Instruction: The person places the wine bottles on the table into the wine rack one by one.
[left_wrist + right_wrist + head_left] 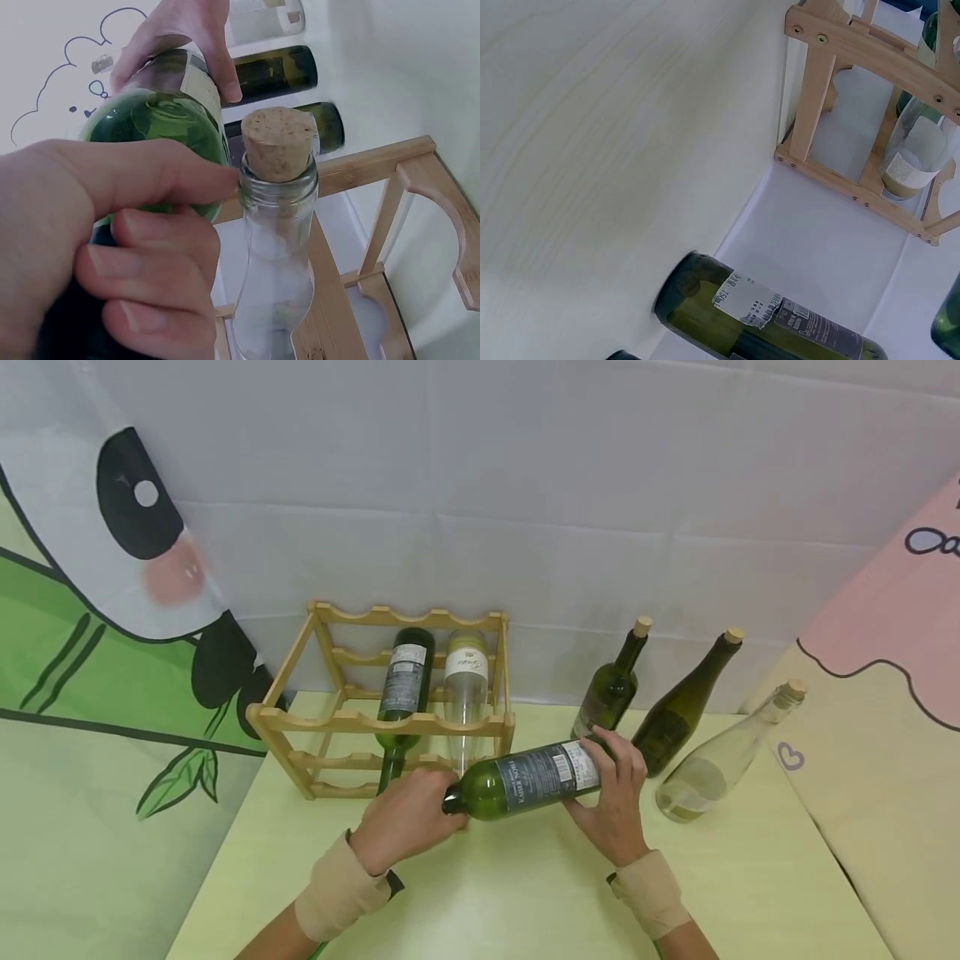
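A green wine bottle (531,781) with a dark label is held slanted above the table, its dark neck to the left and base to the right. My left hand (408,818) curls its fingers at the neck, seen close up in the left wrist view. Around the base end, my right hand (617,789) grips with fingers over the top and thumb beneath; the right wrist view does not show this hand. Just beside my left hand is the corked neck of a clear bottle (276,210), which lies in the wooden rack (382,723). Another green bottle (405,681) lies left of it.
To the right on the pale table (510,893) stand a dark green corked bottle (611,689), a taller olive-green bottle (686,702) and a clear corked bottle (723,760). A white cloth wall (547,568) rises behind the rack.
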`<state>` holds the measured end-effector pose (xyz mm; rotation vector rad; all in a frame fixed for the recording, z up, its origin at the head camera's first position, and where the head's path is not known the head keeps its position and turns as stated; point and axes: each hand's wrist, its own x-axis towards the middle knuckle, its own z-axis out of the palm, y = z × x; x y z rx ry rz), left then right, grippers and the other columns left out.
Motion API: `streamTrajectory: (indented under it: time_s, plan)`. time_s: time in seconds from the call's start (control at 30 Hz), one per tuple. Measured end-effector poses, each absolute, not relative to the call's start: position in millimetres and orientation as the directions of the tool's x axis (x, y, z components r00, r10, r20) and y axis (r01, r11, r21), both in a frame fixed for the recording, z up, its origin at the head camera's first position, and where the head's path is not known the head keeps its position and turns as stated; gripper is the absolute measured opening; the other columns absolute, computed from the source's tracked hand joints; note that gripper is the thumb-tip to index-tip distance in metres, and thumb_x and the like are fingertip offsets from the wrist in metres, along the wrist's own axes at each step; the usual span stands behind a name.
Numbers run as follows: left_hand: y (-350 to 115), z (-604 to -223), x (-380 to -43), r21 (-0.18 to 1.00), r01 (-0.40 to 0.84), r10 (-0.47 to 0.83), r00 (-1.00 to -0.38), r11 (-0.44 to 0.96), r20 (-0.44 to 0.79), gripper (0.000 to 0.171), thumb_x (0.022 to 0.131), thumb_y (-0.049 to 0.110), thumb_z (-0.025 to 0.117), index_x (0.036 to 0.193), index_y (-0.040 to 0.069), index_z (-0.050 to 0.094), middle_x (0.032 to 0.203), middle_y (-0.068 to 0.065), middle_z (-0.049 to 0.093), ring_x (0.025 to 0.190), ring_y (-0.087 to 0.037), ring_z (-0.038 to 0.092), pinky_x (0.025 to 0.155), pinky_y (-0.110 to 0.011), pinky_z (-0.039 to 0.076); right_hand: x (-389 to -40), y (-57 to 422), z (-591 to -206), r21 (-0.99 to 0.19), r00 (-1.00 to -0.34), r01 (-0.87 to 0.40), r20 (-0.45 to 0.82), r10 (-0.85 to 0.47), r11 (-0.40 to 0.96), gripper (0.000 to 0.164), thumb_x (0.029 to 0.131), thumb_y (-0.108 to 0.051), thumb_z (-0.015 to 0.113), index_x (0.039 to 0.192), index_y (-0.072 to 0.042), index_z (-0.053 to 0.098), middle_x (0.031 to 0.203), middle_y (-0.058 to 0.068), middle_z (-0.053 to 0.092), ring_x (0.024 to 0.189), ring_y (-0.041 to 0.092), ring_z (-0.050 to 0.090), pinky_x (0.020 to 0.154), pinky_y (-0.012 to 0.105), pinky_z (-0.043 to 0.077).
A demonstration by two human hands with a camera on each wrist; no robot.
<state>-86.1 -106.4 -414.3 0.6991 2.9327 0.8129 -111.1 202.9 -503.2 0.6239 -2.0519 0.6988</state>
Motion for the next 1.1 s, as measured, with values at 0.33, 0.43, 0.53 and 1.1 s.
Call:
streamTrajectory:
  time_s: [0.33, 0.43, 0.53, 1.1]
  plan:
    - [-118.1, -412.5, -81.8, 0.456, 0.400, 0.383, -0.914, 0.795, 0.135, 0.024, 0.081, 0.021, 0.093, 0.081, 0.019, 0.069, 0.072, 0.012, 0.060, 0.058, -0.005, 0.048, 0.051, -0.026, 0.043, -116.0, 212.0, -506.6, -0.329, -0.551, -0.639, 0.827, -0.115, 0.695, 0.098, 0.059, 0.006, 0.098, 0.146, 0.006, 0.053, 0.153, 0.026, 0.050, 0.138, 0.049, 0.039, 0.124, 0.040, 0.023]
    - [-122.7, -414.5, -80.7, 0.459, 0.393, 0.379, -0.917, 0.797, 0.127, 0.023, 0.082, 0.019, 0.091, 0.079, 0.020, 0.068, 0.068, 0.013, 0.056, 0.056, -0.004, 0.044, 0.050, -0.025, 0.039, -117.5, 215.5, -508.1, -0.342, -0.546, -0.645, 0.832, -0.099, 0.684, 0.098, 0.060, 0.007, 0.096, 0.147, 0.008, 0.052, 0.150, 0.027, 0.053, 0.136, 0.049, 0.042, 0.124, 0.038, 0.023]
    - [-126.5, -415.3, -80.2, 0.473, 0.377, 0.375, -0.921, 0.796, 0.104, 0.024, 0.083, 0.015, 0.087, 0.078, 0.020, 0.064, 0.064, 0.012, 0.051, 0.054, -0.005, 0.040, 0.049, -0.025, 0.035, -119.2, 218.4, -509.6, -0.357, -0.551, -0.645, 0.830, -0.088, 0.676, 0.098, 0.061, 0.007, 0.094, 0.148, 0.009, 0.050, 0.148, 0.028, 0.054, 0.135, 0.048, 0.045, 0.123, 0.039, 0.024]
    - [-146.2, -398.0, -71.4, 0.502, 0.269, 0.312, -0.950, 0.822, 0.000, 0.016, 0.082, 0.014, 0.086, 0.089, 0.016, 0.072, 0.072, 0.008, 0.059, 0.060, -0.010, 0.048, 0.055, -0.030, 0.040, -125.9, 229.7, -514.3, -0.419, -0.598, -0.620, 0.799, -0.054, 0.663, 0.086, 0.070, 0.009, 0.085, 0.149, 0.008, 0.050, 0.144, 0.030, 0.053, 0.132, 0.046, 0.047, 0.116, 0.039, 0.028]
